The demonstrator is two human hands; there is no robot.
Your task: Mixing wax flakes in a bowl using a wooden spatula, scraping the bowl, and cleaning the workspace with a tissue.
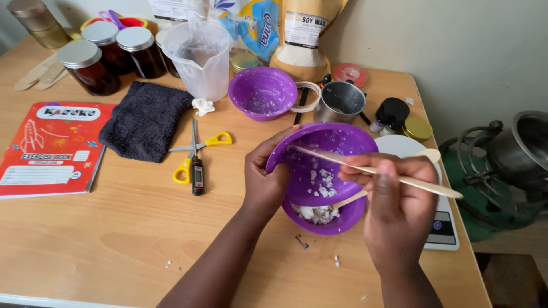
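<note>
Left hand (265, 182) grips tilted bowl (334, 151) rim at 9 o'clock; right hand (394, 199) pinches stick (319, 155) mid-shaft. Bowl looks light, flexible; flakes (325, 181) crumbly.

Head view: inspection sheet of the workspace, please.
Surface: wooden table, white crumbs near front edge.
Job's things: tilted purple bowl with white flakes over a second purple bowl; wooden stick.
Clutter: scissors, dark cloth, red exercise book, jars, plastic jug, metal cup, scale.
Grippers: left hand holds tilted bowl; right hand holds stick.
Cables: nothing seen.
Surroundings: wall, metal pot at right.
</note>
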